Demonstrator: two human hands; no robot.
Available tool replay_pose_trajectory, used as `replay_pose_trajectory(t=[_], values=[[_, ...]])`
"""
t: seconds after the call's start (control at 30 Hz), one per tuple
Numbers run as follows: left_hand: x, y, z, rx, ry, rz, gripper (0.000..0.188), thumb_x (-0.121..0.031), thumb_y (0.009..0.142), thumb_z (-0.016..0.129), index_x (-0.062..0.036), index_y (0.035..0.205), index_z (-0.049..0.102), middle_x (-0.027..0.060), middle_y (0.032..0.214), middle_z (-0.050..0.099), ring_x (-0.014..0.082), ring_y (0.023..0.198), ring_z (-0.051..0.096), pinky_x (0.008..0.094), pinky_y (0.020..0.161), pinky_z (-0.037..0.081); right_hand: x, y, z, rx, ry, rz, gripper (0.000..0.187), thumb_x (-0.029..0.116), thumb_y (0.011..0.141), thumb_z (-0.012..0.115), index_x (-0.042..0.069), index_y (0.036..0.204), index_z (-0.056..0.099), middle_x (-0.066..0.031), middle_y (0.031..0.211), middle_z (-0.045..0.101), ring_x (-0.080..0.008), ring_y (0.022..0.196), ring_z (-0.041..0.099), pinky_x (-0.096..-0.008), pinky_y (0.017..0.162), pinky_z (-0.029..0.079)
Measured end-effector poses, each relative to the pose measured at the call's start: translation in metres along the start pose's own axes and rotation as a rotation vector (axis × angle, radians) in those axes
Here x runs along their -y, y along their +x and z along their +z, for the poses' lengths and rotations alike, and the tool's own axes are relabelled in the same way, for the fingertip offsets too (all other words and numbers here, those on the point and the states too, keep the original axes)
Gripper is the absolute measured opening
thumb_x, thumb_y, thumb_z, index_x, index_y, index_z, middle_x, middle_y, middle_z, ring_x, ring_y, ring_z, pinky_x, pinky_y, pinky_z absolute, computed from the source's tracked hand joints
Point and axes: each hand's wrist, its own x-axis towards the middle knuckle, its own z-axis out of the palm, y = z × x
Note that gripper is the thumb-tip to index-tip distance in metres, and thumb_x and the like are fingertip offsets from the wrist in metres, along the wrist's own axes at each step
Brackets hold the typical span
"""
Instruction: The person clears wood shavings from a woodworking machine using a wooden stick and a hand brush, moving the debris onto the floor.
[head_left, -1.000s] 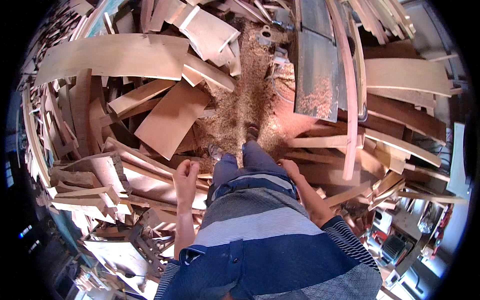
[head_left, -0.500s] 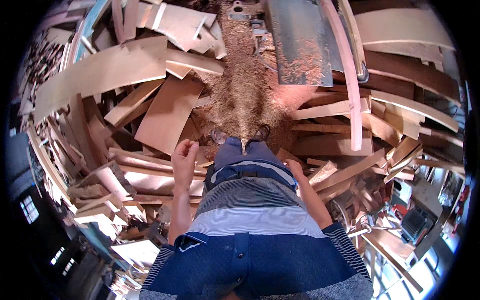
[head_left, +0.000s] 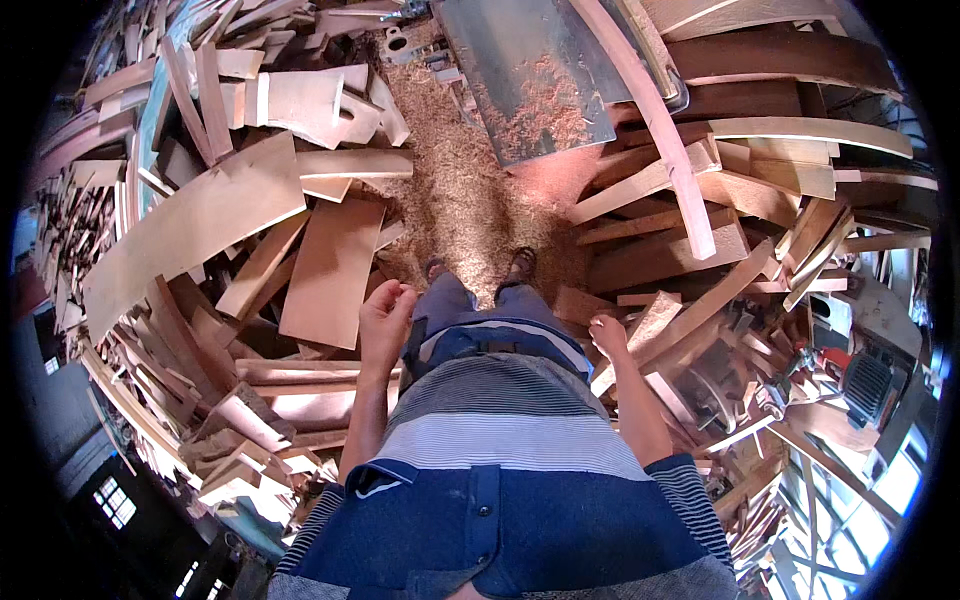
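My left hand [head_left: 387, 318] hangs in front of my left hip, fingers curled in, and nothing shows in it. A flat brown board [head_left: 332, 272] leaning on the pile lies just beyond it. By my right hip, my right hand [head_left: 608, 336] is also closed, with no object visible in its fingers. Nearest to it are a pale wood offcut [head_left: 652, 322] and a longer plank [head_left: 712, 300] on the right-hand pile. Neither hand visibly touches the wood.
My feet stand on a floor strip covered in wood shavings [head_left: 450, 170]. Ahead, a grey metal machine table [head_left: 490, 75] carries reddish shavings, and a long pinkish board [head_left: 660, 130] reaches past its right side. Stacked boards [head_left: 200, 235] crowd the left. A finned motor [head_left: 872, 385] sits at lower right.
My view has turned, so the machine table and boards ahead appear tilted and shifted left. My right hand has swung outward from my hip and shows more fully. My left hand remains curled.
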Motion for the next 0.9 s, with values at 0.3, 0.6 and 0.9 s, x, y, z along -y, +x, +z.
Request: replay_pose_trajectory(t=[0.3, 0.6, 0.9], values=[[-0.016, 0.038, -0.055, 0.15, -0.028, 0.117, 0.014, -0.016, 0.097, 0.062, -0.0038, 0.092, 0.065, -0.0044, 0.078, 0.058, 0.0026, 0.07, 0.051, 0.0209, 0.058, 0.04, -0.015, -0.05, 0.127, -0.015, 0.264, 0.124, 0.027, 0.025, 0.086, 0.057, 0.008, 0.1, 0.074, -0.0215, 0.092, 0.071, -0.0413, 0.088, 0.069, -0.0501, 0.08, 0.054], [0.02, 0.041, -0.132, 0.182, -0.018, 0.158, 0.015, -0.016, 0.096, 0.062, -0.0019, 0.093, 0.066, -0.0037, 0.079, 0.06, 0.0041, 0.075, 0.054, 0.023, 0.065, 0.044, 0.107, -0.096, 0.122, 0.032, 0.46, 0.398, 0.028, 0.025, 0.088, 0.056, 0.008, 0.101, 0.073, -0.0214, 0.095, 0.071, -0.0411, 0.09, 0.069, -0.0488, 0.082, 0.054], [-0.006, 0.038, -0.149, 0.204, 0.082, 0.234, 0.016, -0.015, 0.094, 0.067, -0.0006, 0.101, 0.069, -0.002, 0.085, 0.065, 0.0059, 0.079, 0.059, 0.0221, 0.068, 0.047, 0.108, -0.146, 0.159, -0.007, 0.46, 0.403, 0.029, 0.025, 0.089, 0.055, 0.008, 0.103, 0.073, -0.021, 0.097, 0.072, -0.0407, 0.092, 0.069, -0.0477, 0.083, 0.054]])
